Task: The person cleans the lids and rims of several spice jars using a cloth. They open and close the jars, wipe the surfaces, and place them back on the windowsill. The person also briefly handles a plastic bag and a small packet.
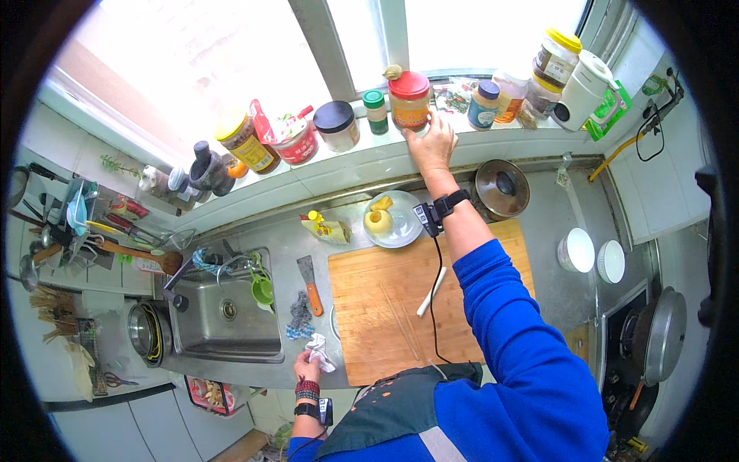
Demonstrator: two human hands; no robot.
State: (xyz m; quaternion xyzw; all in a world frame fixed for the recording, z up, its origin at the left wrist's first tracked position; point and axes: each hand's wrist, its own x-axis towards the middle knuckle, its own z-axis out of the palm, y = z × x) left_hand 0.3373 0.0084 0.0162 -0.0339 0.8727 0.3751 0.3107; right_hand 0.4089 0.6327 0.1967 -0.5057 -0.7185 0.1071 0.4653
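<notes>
My right hand (432, 141) reaches up to the windowsill, its fingers at the base of a red-lidded jar (409, 103); whether they grip it or only touch it, I cannot tell. Beside that jar stands a small green-capped bottle (376, 113). My left hand (307, 367) holds a crumpled white cloth (320, 351) at the counter's front edge, left of the wooden cutting board (375, 312). On the board lie a white stalk (431, 292) and a pair of thin chopsticks (400, 320). Behind it, a plate (408, 222) bears a peeled, hollowed fruit (379, 222) and a yellow piece.
Left of the board lie a scraper (313, 297) and a grey scouring pad (300, 312), near the steel sink (225, 329). A lidded pot (502, 189) stands behind the board; two white bowls (576, 250) are to its right. Several jars line the sill, with a stone mortar (212, 173).
</notes>
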